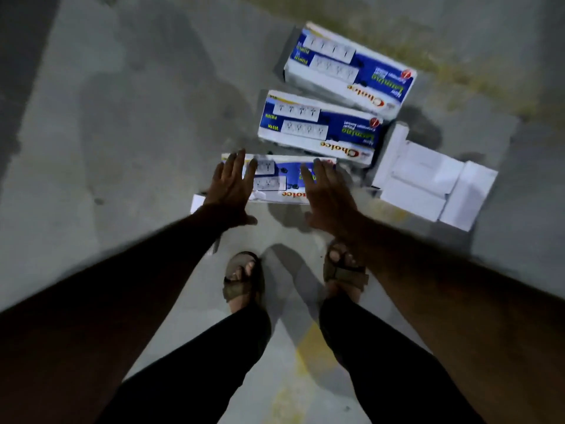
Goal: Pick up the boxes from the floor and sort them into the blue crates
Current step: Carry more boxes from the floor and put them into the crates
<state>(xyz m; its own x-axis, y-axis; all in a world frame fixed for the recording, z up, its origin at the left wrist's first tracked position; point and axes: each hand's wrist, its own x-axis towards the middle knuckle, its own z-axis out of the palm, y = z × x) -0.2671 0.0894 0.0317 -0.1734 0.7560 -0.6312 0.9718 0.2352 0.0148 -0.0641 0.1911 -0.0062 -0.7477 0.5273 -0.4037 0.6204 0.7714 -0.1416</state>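
Your left hand (230, 186) and right hand (325, 191) are both spread flat with straight fingers over the nearest blue-and-white box (276, 179), grasping nothing; whether they touch it is unclear. That box lies on the concrete floor (107, 133) just ahead of your sandals (243, 278). Two more printed boxes (318, 130) lie beyond it, with a plain white box (428, 182) to their right.

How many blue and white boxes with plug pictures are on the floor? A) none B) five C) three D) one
C: three blue and white printed cardboard boxes lie in a row on the grey concrete floor, the far one, the middle one and the near one, which both open hands reach towards.
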